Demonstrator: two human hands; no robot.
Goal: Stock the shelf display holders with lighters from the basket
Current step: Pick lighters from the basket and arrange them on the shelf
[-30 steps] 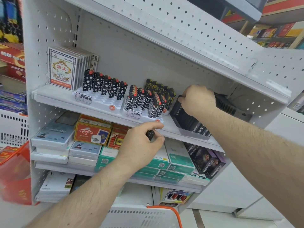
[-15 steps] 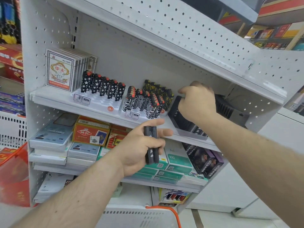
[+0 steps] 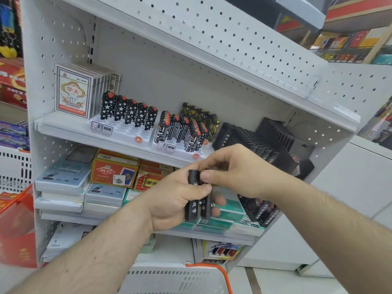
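My left hand grips a few black lighters with white characters, held upright in front of the shelf. My right hand pinches the top of one of those lighters with thumb and fingers. Behind the hands, on the upper shelf, stands a black display holder tilted toward me. Left of it are white holders with circuit-pattern lighters and star-pattern lighters. The white basket with an orange handle shows at the bottom edge.
Card decks stand at the shelf's left end. Boxed goods and red card boxes fill the shelf below. A second black holder sits at the far right. A red bag hangs at the left.
My right hand has left the black display holder and come down to the lighters. My left hand has turned and raised the lighters so that they show upright.
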